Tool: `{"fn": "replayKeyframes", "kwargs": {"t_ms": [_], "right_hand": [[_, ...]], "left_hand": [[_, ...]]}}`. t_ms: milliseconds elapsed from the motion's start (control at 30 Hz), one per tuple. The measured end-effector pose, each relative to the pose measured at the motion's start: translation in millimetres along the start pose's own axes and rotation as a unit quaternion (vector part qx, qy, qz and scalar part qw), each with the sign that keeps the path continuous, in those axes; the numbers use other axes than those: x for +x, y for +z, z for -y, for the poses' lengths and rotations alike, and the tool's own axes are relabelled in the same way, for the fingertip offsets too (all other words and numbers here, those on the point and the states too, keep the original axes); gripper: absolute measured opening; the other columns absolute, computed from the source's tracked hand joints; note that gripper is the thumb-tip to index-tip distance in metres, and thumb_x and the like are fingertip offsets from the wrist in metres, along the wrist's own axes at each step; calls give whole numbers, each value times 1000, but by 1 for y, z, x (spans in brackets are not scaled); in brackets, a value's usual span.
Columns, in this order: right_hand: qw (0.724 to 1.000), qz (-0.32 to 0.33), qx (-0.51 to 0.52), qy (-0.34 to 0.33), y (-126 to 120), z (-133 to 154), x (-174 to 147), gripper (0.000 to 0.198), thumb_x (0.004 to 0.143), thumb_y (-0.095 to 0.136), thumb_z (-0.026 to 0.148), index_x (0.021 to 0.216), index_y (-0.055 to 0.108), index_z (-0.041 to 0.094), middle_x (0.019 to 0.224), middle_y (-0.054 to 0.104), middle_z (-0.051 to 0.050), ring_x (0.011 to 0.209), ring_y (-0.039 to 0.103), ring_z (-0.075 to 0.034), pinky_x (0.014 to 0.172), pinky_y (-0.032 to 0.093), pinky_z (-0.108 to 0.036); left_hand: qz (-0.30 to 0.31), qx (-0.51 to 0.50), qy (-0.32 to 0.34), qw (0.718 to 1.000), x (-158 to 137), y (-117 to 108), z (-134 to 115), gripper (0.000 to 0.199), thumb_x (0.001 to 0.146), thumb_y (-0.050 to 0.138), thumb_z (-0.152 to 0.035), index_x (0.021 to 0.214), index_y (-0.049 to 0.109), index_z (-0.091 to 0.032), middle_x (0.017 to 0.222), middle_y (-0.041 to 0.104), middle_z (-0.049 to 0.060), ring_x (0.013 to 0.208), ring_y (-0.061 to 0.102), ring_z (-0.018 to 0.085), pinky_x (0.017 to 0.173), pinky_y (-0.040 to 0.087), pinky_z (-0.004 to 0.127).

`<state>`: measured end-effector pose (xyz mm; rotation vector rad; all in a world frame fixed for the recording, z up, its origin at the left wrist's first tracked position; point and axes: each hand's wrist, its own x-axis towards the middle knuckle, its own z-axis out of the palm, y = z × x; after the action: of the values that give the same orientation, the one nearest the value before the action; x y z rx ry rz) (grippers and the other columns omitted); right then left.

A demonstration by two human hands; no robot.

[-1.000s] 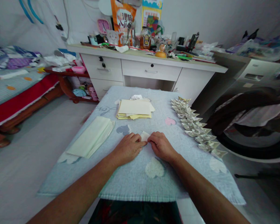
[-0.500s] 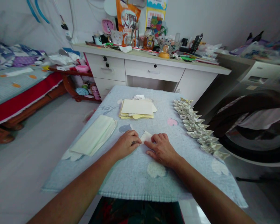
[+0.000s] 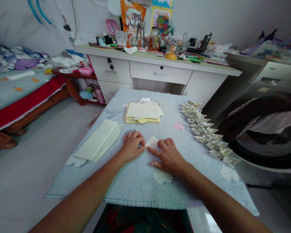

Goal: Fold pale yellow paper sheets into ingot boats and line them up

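Observation:
A small folded piece of white paper (image 3: 152,141) lies flat on the cloth-covered table between my hands. My left hand (image 3: 134,144) is closed, with thumb and fingertips pinching the paper's left corner. From the other side, my right hand (image 3: 168,155) rests on the paper's lower edge, its index finger stretched toward the pinched corner and its thumb apart. Part of the paper is hidden under my fingers. Beyond it sits a stack of cream paper sheets (image 3: 143,110). Long pale green folded sheets (image 3: 98,139) lie to the left of my left hand.
Rows of folded paper boats (image 3: 203,129) run along the table's right side. A crumpled white tissue (image 3: 145,100) is behind the stack. A white desk (image 3: 160,72) crowded with items stands past the far edge, with a washing machine (image 3: 271,77) at right and a bed (image 3: 21,87) at left.
My left hand has shifted slightly left and turned at the paper's corner. My right index finger has slid left toward that corner, and the right thumb sticks out more.

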<state>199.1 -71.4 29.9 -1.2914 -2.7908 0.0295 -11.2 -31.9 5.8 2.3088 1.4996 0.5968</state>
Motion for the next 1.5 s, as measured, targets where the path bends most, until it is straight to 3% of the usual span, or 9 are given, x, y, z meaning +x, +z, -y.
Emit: {"fn": "replayKeyframes", "kwargs": {"t_ms": [333,667,1000,1500], "right_hand": [[999,35,-9,19,-6,9,2,65,81,39,73,137,45,40,107,51,-12,99,45,-30,99,18,-60],[999,29,-32,24,-6,14,6,66,80,45,72,137,45,39,110,53,-13,102,48,-32,102,16,-62],[999,35,-2,7,-4,-12,-15,64,86,38,69,139,44,35,124,51,-10,113,42,-31,106,16,-59],[997,23,2,76,-4,-43,-48,60,89,38,64,141,40,35,138,46,-9,122,39,-33,105,19,-62]], "left_hand": [[51,9,7,999,-4,-10,10,7,76,62,-26,83,62,-26,110,54,0,108,44,24,93,30,42],[36,28,10,999,-7,-6,8,12,78,62,-34,84,58,-25,112,51,1,108,42,25,94,30,43],[43,26,20,999,-7,-5,10,12,76,63,-31,83,57,-25,111,51,1,107,42,24,95,30,43],[59,20,14,998,-6,-8,9,9,77,60,-30,83,58,-24,112,51,1,108,42,25,97,30,45]]}}
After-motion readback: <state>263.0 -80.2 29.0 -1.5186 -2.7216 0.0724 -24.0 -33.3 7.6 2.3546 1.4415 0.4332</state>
